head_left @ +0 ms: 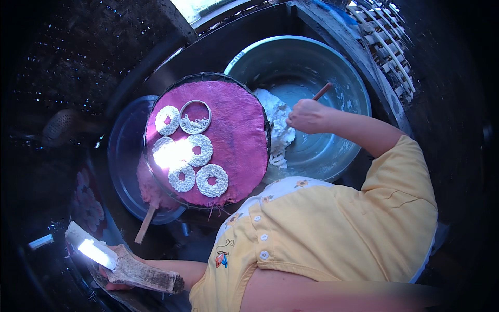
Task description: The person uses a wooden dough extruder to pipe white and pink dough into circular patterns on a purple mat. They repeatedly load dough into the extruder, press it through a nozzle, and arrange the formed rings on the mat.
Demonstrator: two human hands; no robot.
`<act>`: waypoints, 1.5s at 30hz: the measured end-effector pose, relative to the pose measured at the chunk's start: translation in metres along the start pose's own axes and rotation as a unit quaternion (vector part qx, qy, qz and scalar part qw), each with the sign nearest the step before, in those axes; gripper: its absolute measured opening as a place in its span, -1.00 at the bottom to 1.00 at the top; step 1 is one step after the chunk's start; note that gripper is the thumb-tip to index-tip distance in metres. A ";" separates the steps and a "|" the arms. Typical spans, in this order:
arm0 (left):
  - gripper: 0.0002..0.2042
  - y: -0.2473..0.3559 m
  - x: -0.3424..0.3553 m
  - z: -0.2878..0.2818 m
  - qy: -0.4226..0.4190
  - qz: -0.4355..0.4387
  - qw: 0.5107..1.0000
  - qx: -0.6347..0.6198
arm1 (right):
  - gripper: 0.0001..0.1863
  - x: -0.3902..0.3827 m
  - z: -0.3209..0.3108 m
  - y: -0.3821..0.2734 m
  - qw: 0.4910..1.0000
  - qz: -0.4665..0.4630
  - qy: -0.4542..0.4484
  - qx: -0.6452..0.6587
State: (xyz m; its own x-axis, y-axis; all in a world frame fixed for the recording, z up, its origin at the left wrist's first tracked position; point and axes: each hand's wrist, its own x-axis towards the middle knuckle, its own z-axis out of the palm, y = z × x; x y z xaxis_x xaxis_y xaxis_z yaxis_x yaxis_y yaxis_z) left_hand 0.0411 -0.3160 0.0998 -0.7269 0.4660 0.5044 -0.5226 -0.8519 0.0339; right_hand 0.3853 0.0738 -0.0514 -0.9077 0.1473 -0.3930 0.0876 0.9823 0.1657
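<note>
My right hand (306, 115) is closed on a wooden stick (322, 91) in the large bluish bowl (329, 151), at the edge of a lumpy white dough (276, 145). My left hand (118, 285) grips a worn wooden implement (150, 273) with a pale, brightly lit channel, at the lower left. Left of the bowl lies a round tray covered in pink sheet (236, 135), bearing several lacy white rings (212, 179) and a round mould (208, 115) partly filled with white strands. Strong glare hides some of the rings.
A blue basin (122, 156) under the tray holds pink material with a wooden paddle (147, 223). A wooden ledge (327, 15) and woven lattice (384, 47) edge the back. A perforated utensil (62, 125) is at the dark left wall.
</note>
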 end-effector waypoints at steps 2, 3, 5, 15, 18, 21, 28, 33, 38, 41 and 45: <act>-0.59 -0.005 0.001 0.002 0.063 0.093 0.979 0.172 | -0.89 -0.012 0.002 0.020 1.000 0.024 0.010 0.012; -0.54 -0.007 0.001 0.004 0.072 0.139 0.951 0.265 | -0.88 -0.016 0.006 0.030 0.998 0.046 0.032 0.007; -0.56 -0.009 0.000 0.005 0.109 0.183 0.911 0.352 | -0.86 -0.012 0.020 0.041 0.996 0.071 0.055 0.030; -0.60 -0.008 -0.002 0.003 0.074 0.154 0.937 0.304 | -0.81 0.012 0.093 0.011 0.940 0.094 0.035 0.325; -0.60 -0.012 -0.005 0.008 0.105 0.180 0.914 0.348 | -0.81 0.013 0.092 0.000 0.941 0.071 0.005 0.331; -0.60 -0.015 -0.006 0.011 0.099 0.142 0.919 0.355 | -0.81 0.013 0.090 -0.015 0.938 0.068 -0.017 0.340; -0.59 -0.016 -0.012 0.008 0.084 0.069 0.994 0.017 | -0.80 0.000 0.080 -0.034 0.916 0.125 0.022 0.381; -0.63 -0.010 -0.022 0.012 0.045 0.080 0.965 0.244 | -0.80 -0.028 0.062 -0.033 0.909 0.117 0.050 0.397; -0.69 0.018 -0.020 0.030 -0.074 -0.080 0.935 0.337 | -0.77 -0.082 0.025 -0.010 0.886 0.146 0.010 0.439; -0.63 0.021 -0.016 0.037 -0.084 -0.061 0.827 0.553 | -0.76 -0.120 -0.016 0.004 0.812 0.184 0.010 0.553; -0.71 -0.022 0.001 0.032 -0.152 -0.082 0.737 0.653 | -0.68 -0.152 -0.087 0.003 0.735 0.093 0.134 0.658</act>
State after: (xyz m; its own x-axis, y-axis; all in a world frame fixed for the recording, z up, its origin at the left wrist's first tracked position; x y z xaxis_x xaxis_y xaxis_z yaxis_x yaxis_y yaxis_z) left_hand 0.0664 -0.3041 0.1270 -0.4646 0.6828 0.5639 0.4263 -0.3857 0.8183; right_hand 0.4874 0.0441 0.0873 -0.8622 0.4391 -0.2526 0.3821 0.2364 -0.8934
